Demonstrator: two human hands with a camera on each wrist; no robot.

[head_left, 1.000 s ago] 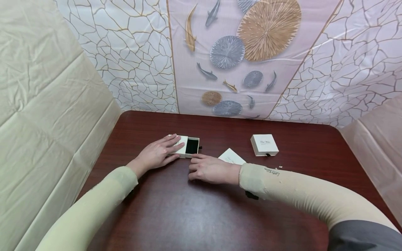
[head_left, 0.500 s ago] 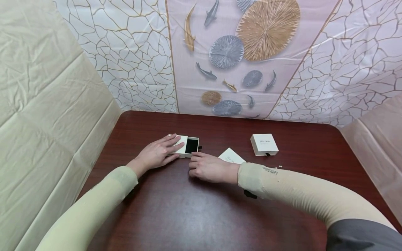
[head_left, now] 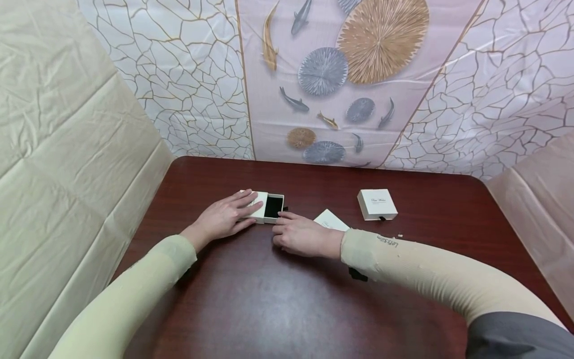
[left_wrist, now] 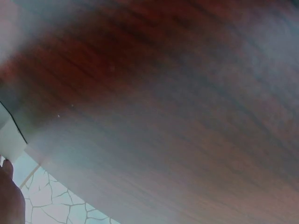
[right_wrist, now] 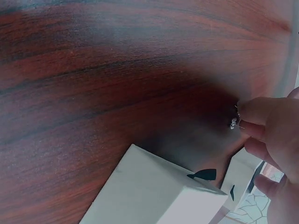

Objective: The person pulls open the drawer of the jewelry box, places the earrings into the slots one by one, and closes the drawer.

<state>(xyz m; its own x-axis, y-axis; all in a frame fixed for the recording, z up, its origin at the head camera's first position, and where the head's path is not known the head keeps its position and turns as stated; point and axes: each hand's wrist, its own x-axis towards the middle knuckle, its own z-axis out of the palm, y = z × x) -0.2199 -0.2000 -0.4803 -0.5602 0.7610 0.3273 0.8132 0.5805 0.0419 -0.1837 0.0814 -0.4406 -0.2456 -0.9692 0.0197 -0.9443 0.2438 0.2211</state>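
Note:
My left hand [head_left: 219, 218] lies over a small white gift box [head_left: 258, 199], fingers spread across its top and the thumb along its near side. The box's drawer [head_left: 274, 208] is partly slid out to the right, showing a black lining. Just at the drawer's near right corner is my right hand [head_left: 301, 235]. In the right wrist view its thumb and finger pinch a small piece of jewelry [right_wrist: 233, 123] with clear stones and thin metal wire. The left wrist view catches only the box's edge [left_wrist: 11, 140] and a fingertip at the lower left.
A second white box [head_left: 331, 219] stands partly behind the right wrist, its black pull tab [right_wrist: 204, 174] showing in the right wrist view. Farther right sits a third white box [head_left: 377, 204]. A tiny shiny piece [head_left: 400, 235] lies on the dark wooden table [head_left: 215, 309].
My right hand has shifted slightly forward and to the right, beside the drawer. The left hand and the box under it stay in place.

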